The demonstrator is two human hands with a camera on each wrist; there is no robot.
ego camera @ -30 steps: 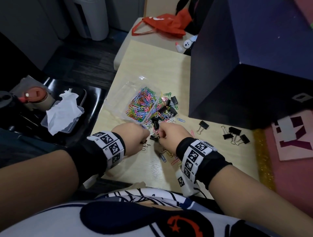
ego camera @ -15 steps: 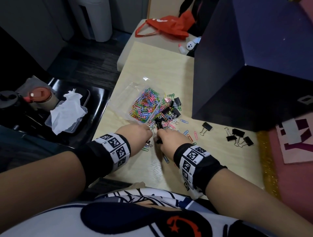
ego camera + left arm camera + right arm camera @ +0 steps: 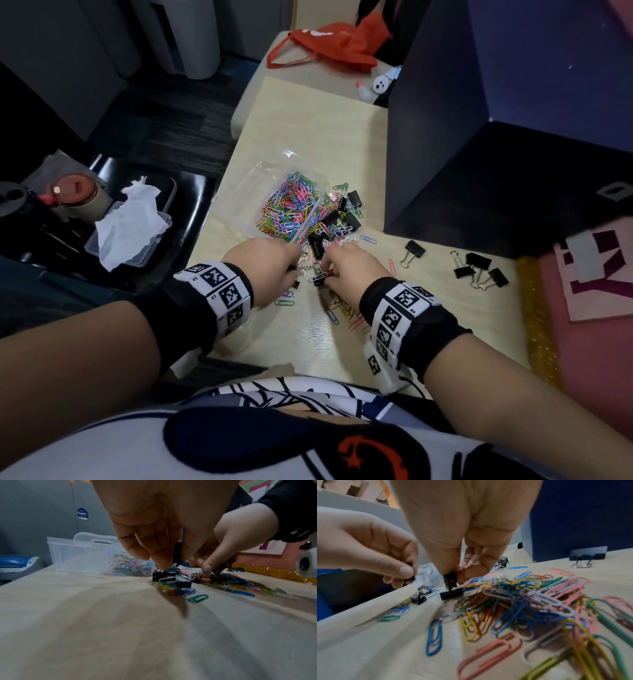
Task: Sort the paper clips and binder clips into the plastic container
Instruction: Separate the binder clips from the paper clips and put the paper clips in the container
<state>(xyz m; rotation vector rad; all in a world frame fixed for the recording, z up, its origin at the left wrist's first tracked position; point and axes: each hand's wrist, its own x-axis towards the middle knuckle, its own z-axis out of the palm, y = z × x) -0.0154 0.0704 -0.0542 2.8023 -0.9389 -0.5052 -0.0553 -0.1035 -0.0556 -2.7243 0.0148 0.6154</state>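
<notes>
A clear plastic container point(image 3: 274, 178) on the pale table holds a heap of coloured paper clips point(image 3: 291, 209) in one compartment. Black binder clips point(image 3: 342, 216) are piled along its right side. Just in front of it my left hand point(image 3: 294, 263) pinches a small black binder clip point(image 3: 410, 573). My right hand point(image 3: 329, 270) pinches another black binder clip point(image 3: 450, 581) upright over a third point(image 3: 451, 595) lying on the table. Loose paper clips point(image 3: 522, 601) are spread under and beside my right wrist.
More binder clips point(image 3: 479, 270) lie to the right, one alone point(image 3: 412, 251). A large dark blue box point(image 3: 496, 154) stands close behind them. A tub with tissue point(image 3: 126, 222) and a red-lidded cup point(image 3: 73, 192) sit off the table's left edge. A gold strip point(image 3: 537, 308) borders the right.
Both hands have stayed close together over the loose clips in front of the container. Their fingers have shifted among the binder clips. The head camera has moved a little.
</notes>
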